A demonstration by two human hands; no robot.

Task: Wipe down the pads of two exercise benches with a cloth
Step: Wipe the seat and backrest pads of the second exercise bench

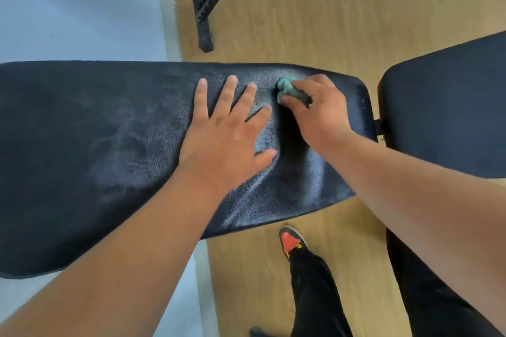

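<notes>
Head view: a green cloth point(290, 90) is gripped in the curled right hand point(315, 107) against the black bench pad point(109, 145). Just beside it, the left hand point(227, 134) is pressed flat, fingers spread.

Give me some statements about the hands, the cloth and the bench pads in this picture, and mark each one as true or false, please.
1. The right hand holds a bunched green cloth against the long black pad. True.
2. The left hand is curled into a fist on the pad. False: it lies flat, with its fingers spread.
3. The cloth is on the second pad at the right. False: it is on the long pad, near its right end.
4. The floor under the benches looks like light wood. True.
5. The shoe below the pad is plain white. False: it is orange and black with some yellow.
</notes>
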